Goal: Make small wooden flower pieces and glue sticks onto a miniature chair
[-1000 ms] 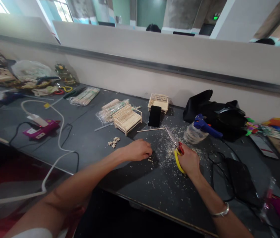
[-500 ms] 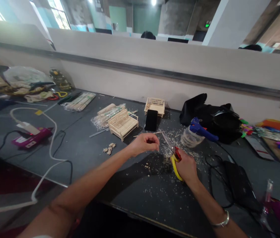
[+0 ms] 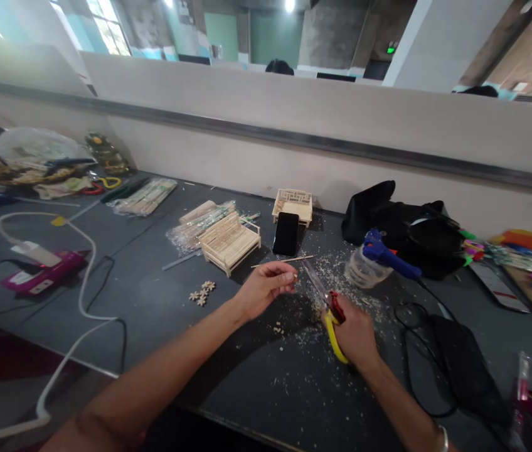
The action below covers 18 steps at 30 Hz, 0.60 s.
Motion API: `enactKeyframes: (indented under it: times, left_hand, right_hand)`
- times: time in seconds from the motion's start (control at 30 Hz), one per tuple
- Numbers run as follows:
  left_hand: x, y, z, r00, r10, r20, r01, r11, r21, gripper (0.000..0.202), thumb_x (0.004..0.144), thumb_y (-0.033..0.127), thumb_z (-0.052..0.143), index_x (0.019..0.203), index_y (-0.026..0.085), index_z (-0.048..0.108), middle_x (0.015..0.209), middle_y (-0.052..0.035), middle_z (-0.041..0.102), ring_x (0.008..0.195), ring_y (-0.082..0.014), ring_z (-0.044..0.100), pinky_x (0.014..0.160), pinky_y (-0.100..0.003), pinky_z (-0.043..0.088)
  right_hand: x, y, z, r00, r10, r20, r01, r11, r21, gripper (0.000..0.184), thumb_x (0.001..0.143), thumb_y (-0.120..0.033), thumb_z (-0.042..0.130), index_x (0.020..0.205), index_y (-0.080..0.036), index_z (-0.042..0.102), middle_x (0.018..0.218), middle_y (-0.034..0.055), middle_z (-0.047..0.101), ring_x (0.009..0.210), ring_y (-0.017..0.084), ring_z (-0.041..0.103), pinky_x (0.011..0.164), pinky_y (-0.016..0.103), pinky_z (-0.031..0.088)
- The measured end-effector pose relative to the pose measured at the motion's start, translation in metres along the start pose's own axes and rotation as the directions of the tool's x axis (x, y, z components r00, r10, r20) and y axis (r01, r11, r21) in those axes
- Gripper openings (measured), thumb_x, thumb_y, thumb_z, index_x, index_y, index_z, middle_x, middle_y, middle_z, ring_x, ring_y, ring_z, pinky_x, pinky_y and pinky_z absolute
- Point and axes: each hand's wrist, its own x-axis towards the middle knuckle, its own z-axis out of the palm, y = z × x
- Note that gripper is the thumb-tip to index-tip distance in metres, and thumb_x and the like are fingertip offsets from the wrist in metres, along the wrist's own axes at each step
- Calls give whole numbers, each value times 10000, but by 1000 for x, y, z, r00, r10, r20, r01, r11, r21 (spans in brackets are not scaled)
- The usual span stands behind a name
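Observation:
My left hand [image 3: 266,292] hovers over the table with thumb and fingers pinched together. A tiny pale spot shows at the fingertips, too small to name. In my right hand [image 3: 354,329] are scissors [image 3: 330,314] with red and yellow handles, their blades pointing up and left, just right of my left fingertips. Thin wooden sticks [image 3: 301,258] lie beyond my left hand. Behind it stands a miniature bamboo bench [image 3: 231,243]. A phone [image 3: 287,233] leans against a second small bamboo seat [image 3: 293,204]. Little wood chips [image 3: 278,328] are scattered below the hands.
Flower-shaped wooden pieces [image 3: 202,293] lie to the left, near bagged sticks [image 3: 200,226]. At right, a blue glue gun [image 3: 386,254] rests on a clear plastic tub [image 3: 364,269], beside a black bag [image 3: 402,216]. Cables run from a purple power strip [image 3: 44,274]. A low partition [image 3: 247,135] closes the back.
My left hand has turned slightly, its fingertips closing into a tighter pinch. My right hand has moved a little lower with the scissors. The view has shifted slightly.

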Motion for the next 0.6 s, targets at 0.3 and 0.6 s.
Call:
enactKeyframes:
  times: [0.3, 0.6]
  left_hand:
    - [-2, -6, 0, 998, -66, -10, 64, 993, -100, 353, 517, 317, 937, 703, 140, 694, 636, 16, 638, 583, -78, 566, 597, -221, 486]
    - [-7, -1, 10, 999, -31, -31, 23, 977, -214, 357, 493, 297, 948, 663, 125, 687, 625, 5, 650, 593, -88, 590, 590, -206, 501]
  right_hand:
    - [-2, -2, 0, 997, -73, -41, 71, 997, -29, 126, 787, -259, 494, 759, -221, 611, 638, 43, 676, 570, 188, 627, 560, 246, 423]
    - [-2, -1, 1, 975, -203, -86, 191, 973, -127, 66, 728, -213, 485, 714, -230, 547, 554, -7, 586, 488, 155, 533, 505, 235, 347]
